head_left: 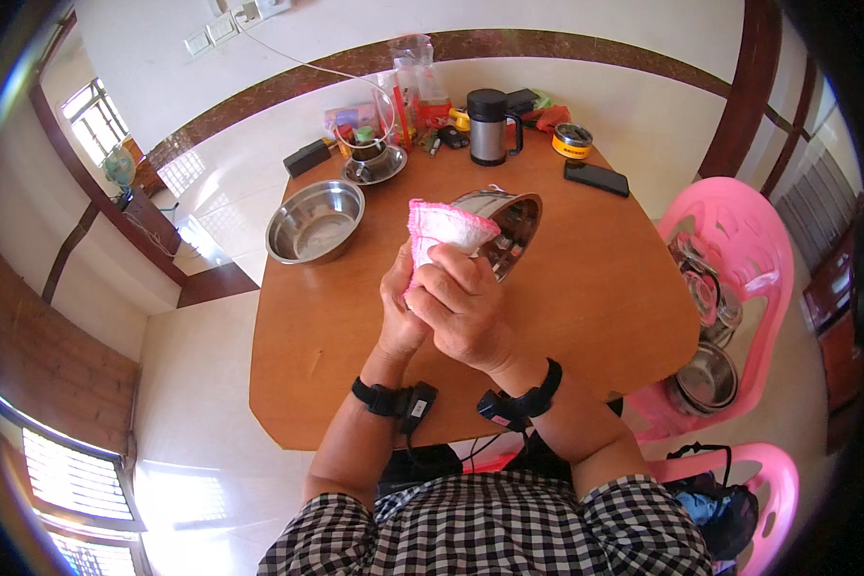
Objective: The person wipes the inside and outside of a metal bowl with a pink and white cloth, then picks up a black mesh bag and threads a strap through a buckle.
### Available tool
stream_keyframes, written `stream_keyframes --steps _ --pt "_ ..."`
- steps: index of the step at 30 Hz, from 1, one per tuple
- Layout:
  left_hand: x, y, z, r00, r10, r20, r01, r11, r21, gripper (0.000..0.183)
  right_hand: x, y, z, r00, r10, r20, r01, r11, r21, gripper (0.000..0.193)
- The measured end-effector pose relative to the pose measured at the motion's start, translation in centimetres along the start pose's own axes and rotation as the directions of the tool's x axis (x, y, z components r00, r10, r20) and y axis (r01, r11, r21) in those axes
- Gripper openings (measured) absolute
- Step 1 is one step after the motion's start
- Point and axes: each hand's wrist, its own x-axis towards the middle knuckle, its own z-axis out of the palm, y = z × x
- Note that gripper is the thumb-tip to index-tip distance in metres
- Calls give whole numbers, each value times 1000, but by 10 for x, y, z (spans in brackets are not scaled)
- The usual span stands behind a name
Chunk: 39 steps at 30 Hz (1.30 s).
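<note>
A white cloth with pink edging is bunched up in front of me above the table. My left hand is closed on its lower left side. The fingers of my right hand curl over its front, close to my left hand. Just behind the cloth and my right fingers, a shiny steel bowl is tilted on its side with its mouth to the right. Part of its rim is covered by the cloth and hand, so whether fingers grip it is hidden. Another steel basin sits upright to the left.
The brown wooden table carries a steel mug, a phone, a round tin, a black box and a small steel dish holding jars. A pink chair at right bears stacked metalware.
</note>
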Motion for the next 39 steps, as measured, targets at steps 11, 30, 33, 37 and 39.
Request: stream_keyframes --steps 11,30,33,37,39 --pt "2 17 8 994 69 89 -87 971 222 93 2 27 -20 980 146 -136 -151 988 -25 21" --pt "5 20 3 959 279 58 -264 792 551 71 -32 87 4 746 520 -416 -500 850 165 21" --pt "3 18 1 944 325 45 -299 793 531 71 -31 87 2 758 504 -414 -506 855 113 22" --pt "1 20 -1 963 270 0 -239 853 465 72 -35 92 3 782 477 -400 -498 865 58 22" --pt "0 21 0 967 256 -17 -221 865 450 73 -37 90 2 779 493 -387 -534 846 3 20"
